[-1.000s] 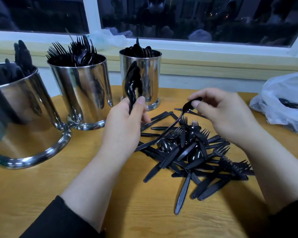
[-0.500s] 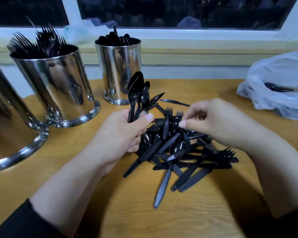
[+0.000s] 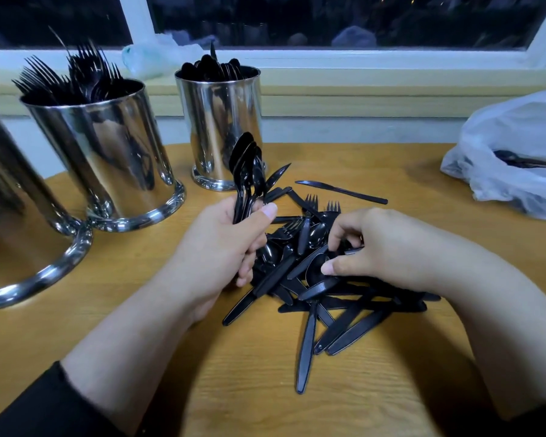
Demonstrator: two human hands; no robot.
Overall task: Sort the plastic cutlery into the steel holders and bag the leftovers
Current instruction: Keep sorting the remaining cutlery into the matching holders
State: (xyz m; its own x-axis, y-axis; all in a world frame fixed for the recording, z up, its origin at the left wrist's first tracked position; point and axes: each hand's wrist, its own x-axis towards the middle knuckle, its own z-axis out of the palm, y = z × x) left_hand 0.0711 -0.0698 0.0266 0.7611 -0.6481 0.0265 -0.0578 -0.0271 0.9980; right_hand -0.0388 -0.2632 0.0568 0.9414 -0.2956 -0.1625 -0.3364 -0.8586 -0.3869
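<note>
Lowered onto the cutlery pile (image 3: 312, 279), right hand (image 3: 382, 247) pinches a piece; left hand (image 3: 221, 247) grips spoons (image 3: 246, 171)

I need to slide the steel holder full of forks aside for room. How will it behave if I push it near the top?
The fork holder is tall but has a flared base ring, so it probably resists tipping. Its polished wall looks slippery under fingers. On the smooth wooden table it should slide; pushing low seems safer, since the forks stand loosely above the rim.
</note>
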